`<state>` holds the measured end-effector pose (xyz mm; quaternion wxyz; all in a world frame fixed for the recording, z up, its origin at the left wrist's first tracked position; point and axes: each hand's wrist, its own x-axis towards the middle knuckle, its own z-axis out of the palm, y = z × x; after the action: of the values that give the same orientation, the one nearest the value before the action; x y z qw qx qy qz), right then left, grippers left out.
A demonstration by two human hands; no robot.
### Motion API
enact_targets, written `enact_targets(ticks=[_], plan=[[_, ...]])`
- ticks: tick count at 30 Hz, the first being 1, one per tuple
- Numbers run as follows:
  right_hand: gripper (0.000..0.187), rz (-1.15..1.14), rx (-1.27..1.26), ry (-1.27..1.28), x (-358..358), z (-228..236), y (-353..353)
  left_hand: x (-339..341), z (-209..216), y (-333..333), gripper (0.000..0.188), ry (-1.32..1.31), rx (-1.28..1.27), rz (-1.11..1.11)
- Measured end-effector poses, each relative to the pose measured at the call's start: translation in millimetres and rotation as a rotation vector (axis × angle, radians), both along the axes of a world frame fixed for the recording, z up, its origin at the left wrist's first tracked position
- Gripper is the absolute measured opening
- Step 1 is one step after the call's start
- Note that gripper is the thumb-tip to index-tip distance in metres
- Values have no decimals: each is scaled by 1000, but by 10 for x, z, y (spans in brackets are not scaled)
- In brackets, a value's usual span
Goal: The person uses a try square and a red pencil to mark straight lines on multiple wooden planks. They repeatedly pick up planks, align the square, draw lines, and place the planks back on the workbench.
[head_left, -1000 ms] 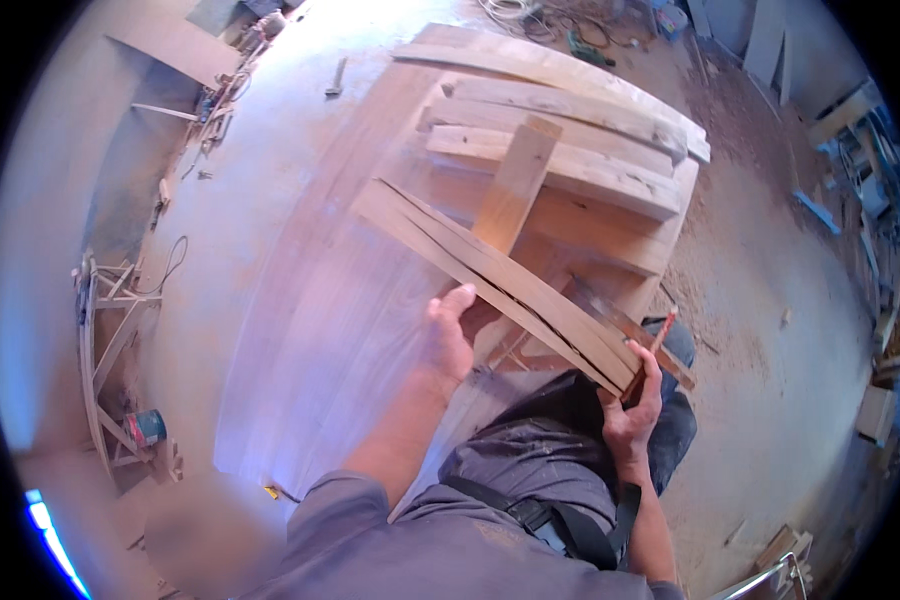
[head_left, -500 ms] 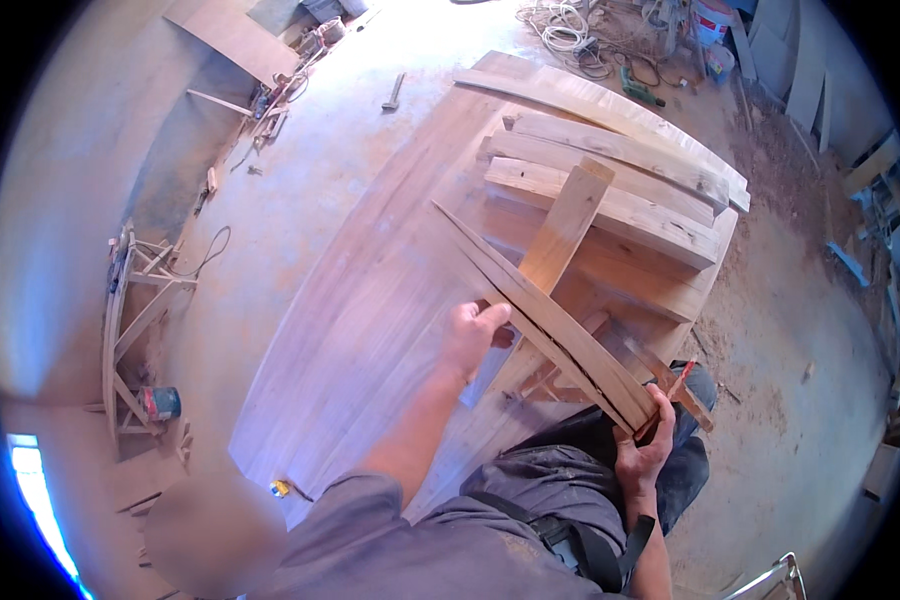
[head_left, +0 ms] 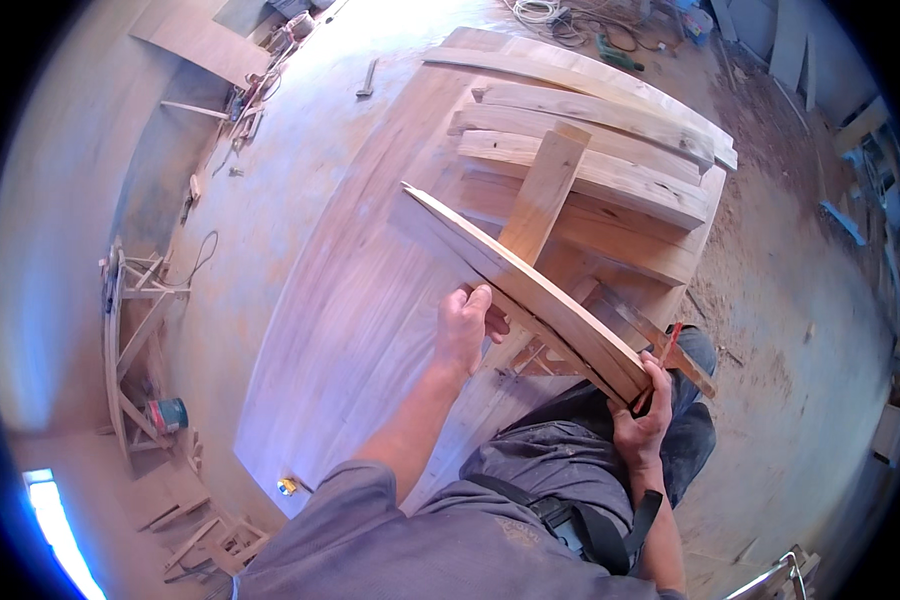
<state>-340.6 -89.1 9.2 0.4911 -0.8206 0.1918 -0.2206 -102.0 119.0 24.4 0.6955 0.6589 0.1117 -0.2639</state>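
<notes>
A long, tapering wooden board (head_left: 545, 292) with a dark crack along its side lies slantwise in front of me, its pointed tip up to the left. My right hand (head_left: 642, 425) grips its broad lower end near my knee. A thin red stick like a pencil (head_left: 673, 342) rises beside those fingers; whether they hold it is unclear. My left hand (head_left: 467, 325) is curled at the board's near edge, thumb against it. Beneath, a shorter plank (head_left: 545, 190) crosses a row of thick timber pieces (head_left: 610, 185) on a wide wooden panel (head_left: 340, 300).
A yellow tape measure (head_left: 287, 487) rests at the panel's near left corner. On the floor are a hammer (head_left: 368, 78), a green power tool (head_left: 618, 54) and coiled cable (head_left: 540, 12). A wooden frame (head_left: 135, 340) and a paint can (head_left: 168, 415) stand at left.
The board has turned about its length, showing more of its pale upper face. My left thumb now presses its edge. The whole view has shifted slightly.
</notes>
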Motion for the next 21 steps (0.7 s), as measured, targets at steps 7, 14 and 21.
enact_targets(ticks=[7,14,21], plan=[[81,-28,-32,67,6,69,-44,-259,33,-160,19,-32,-68,0],[80,-21,28,77,-16,67,-50,-682,164,-398,35,72,-91,-143],[84,-25,28,56,-7,60,-39,-811,28,-446,43,71,-184,-59]])
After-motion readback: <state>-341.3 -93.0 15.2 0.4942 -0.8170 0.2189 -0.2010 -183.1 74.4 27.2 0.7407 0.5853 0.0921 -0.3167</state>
